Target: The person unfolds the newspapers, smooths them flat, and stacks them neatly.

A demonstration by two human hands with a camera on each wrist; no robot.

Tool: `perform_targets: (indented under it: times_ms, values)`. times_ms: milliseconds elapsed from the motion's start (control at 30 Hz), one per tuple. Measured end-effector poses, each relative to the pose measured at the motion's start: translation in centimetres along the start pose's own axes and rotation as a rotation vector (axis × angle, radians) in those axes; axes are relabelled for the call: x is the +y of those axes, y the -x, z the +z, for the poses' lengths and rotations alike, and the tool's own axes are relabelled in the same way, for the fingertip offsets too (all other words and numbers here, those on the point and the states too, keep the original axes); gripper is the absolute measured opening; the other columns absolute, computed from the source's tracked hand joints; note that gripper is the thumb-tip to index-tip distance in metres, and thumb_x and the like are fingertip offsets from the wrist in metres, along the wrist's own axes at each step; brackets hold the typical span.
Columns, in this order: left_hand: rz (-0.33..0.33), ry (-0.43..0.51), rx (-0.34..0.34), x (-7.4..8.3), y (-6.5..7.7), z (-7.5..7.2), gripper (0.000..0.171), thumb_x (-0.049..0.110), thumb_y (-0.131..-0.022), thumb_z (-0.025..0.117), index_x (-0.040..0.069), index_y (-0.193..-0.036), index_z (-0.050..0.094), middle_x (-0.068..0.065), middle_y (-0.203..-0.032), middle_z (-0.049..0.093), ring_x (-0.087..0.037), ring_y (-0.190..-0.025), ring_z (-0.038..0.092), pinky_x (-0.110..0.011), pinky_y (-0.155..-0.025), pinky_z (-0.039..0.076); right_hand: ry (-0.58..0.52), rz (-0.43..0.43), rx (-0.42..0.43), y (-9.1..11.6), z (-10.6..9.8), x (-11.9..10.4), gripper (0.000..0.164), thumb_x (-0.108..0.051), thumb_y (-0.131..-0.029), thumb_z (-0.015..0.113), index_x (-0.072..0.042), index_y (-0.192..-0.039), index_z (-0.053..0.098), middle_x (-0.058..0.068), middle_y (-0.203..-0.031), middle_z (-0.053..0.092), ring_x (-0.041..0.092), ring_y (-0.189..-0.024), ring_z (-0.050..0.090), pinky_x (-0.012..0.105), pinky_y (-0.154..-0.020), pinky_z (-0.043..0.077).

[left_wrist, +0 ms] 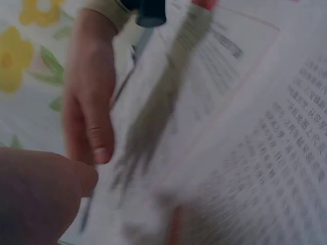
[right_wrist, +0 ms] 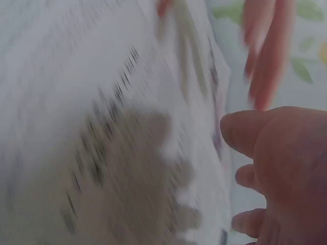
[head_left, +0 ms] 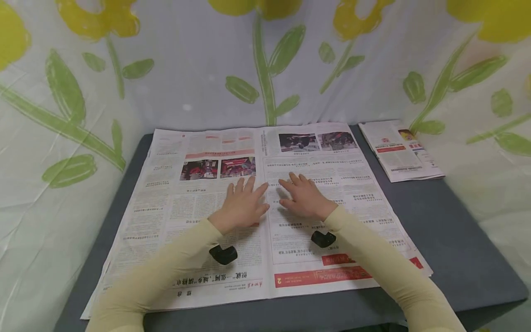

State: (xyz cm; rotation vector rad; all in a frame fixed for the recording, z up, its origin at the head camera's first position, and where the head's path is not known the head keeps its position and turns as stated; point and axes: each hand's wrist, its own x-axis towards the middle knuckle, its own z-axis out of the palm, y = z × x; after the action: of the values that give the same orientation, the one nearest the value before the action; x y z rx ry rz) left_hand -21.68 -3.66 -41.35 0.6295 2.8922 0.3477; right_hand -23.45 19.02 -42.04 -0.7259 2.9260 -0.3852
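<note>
A large newspaper [head_left: 166, 221] lies spread open, its centre fold running between the two hands. My left hand [head_left: 242, 205] is over the left page near the fold, fingers spread and pointing away from me. Mirroring it, my right hand [head_left: 306, 198] is over the right page with its fingers apart. Neither hand holds anything. In the left wrist view, the near left hand [left_wrist: 38, 196] shows at the lower left, and hand shadows fall on the blurred print. The right wrist view has the right hand [right_wrist: 296, 173] at its right edge, above the paper [right_wrist: 51, 102].
Under the newspaper is a dark grey table [head_left: 448, 230]. A folded stack of newspapers [head_left: 400, 152] sits at its back right corner. A white curtain [head_left: 186, 69] with yellow flowers and green leaves surrounds the back and sides. Black wrist devices [head_left: 224, 254] show below the forearms.
</note>
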Motion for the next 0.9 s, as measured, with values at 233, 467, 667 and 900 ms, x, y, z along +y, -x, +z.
perform_targets:
  times_ms: [233, 467, 667, 900]
  values:
    - [-0.041, 0.023, 0.008, -0.2, -1.7, 4.6, 0.059, 0.043, -0.109, 0.039, 0.02, -0.163, 0.028, -0.024, -0.17, 0.013, -0.054, -0.155, 0.01, -0.072, -0.12, 0.014, 0.017, 0.008, -0.026, -0.2, 2.7, -1.5, 0.06, -0.038, -0.104, 0.055, -0.009, -0.155, 0.043, 0.03, -0.162, 0.031, 0.059, -0.147, 0.029, 0.075, -0.113, 0.029]
    - [-0.065, 0.069, 0.062, -1.8, -1.7, 6.4, 0.065, 0.05, -0.107, 0.039, 0.021, -0.164, 0.026, -0.021, -0.172, 0.009, -0.051, -0.157, 0.003, -0.071, -0.122, 0.008, 0.018, 0.076, -0.064, -0.4, 4.0, -0.7, 0.066, -0.047, -0.105, 0.05, -0.016, -0.161, 0.034, 0.023, -0.169, 0.019, 0.054, -0.154, 0.016, 0.076, -0.118, 0.018]
    - [-0.183, 0.124, 0.081, -6.1, -0.3, 6.1, 0.071, 0.054, -0.105, 0.038, 0.018, -0.164, 0.022, -0.022, -0.172, 0.005, -0.052, -0.157, -0.003, -0.073, -0.121, 0.001, -0.033, 0.15, -0.055, 1.2, 3.3, 2.7, 0.073, -0.051, -0.102, 0.053, -0.016, -0.162, 0.031, 0.022, -0.171, 0.014, 0.052, -0.156, 0.008, 0.075, -0.119, 0.011]
    - [-0.422, 0.169, 0.134, -15.0, 4.1, 3.9, 0.077, 0.053, -0.106, 0.038, 0.006, -0.163, 0.017, -0.031, -0.168, -0.001, -0.061, -0.151, -0.009, -0.08, -0.115, -0.004, -0.023, 0.303, 0.005, 4.9, 1.0, 9.8, 0.08, -0.051, -0.099, 0.055, -0.008, -0.162, 0.028, 0.029, -0.168, 0.014, 0.058, -0.153, 0.008, 0.079, -0.116, 0.01]
